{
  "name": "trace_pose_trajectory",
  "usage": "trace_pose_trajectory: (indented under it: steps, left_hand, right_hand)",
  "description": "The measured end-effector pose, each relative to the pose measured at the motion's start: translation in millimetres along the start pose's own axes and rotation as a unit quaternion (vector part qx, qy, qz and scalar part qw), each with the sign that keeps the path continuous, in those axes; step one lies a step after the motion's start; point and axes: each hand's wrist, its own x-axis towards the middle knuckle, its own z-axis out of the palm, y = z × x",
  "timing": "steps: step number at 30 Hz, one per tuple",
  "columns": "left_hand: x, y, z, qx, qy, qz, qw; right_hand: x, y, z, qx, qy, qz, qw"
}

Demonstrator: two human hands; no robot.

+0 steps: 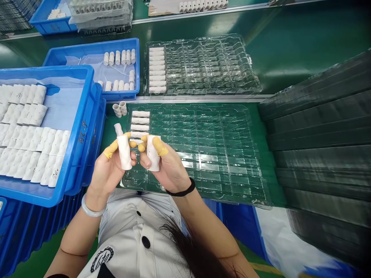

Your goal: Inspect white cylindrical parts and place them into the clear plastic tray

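Observation:
My left hand (111,168) grips a white cylindrical part (124,152) upright between yellow finger cots. My right hand (168,164) holds a similar white part (153,153), also in yellow finger cots. The two parts stand close together but do not touch. Below and between my hands lies a clear plastic blister tray (203,154), with several white oblong parts (140,121) in a column in its left cells. Another white piece (118,129) sticks up just behind my left fingers. My hands hide the lower end of that column.
A large blue crate (87,96) of white parts in rows stands to my left, and a smaller blue crate (95,50) lies behind it. A second clear tray (203,65) lies further back. Dark stacked trays (319,135) fill the right side. Two small grey-white sleeves (120,109) stand beside the near tray.

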Motion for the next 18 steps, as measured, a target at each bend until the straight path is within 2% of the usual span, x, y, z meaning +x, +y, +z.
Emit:
trace_pose_trajectory:
  steps: [5, 11, 14, 18]
  left_hand:
    - [-0.4, -1.6, -0.5, 0.012, -0.012, -0.005, 1.0]
    - [-0.2, -5.3, 1.0, 0.064, 0.028, 0.025, 0.997]
    - [0.9, -6.0, -0.1, 0.048, 0.032, 0.019, 0.998]
    - [1.8, -5.9, -2.2, 0.046, 0.001, 0.009, 0.999]
  right_hand:
    - [-0.9, -4.0, 2.8, 0.019, 0.013, 0.06, 0.998]
    - [-2.6, -1.3, -0.5, -0.01, -0.049, 0.028, 0.998]
    - [-0.7, -0.7, 1.8, 0.002, -0.03, 0.024, 0.999]
    - [1.5, -3.4, 7.5, 0.034, -0.013, 0.075, 0.997]
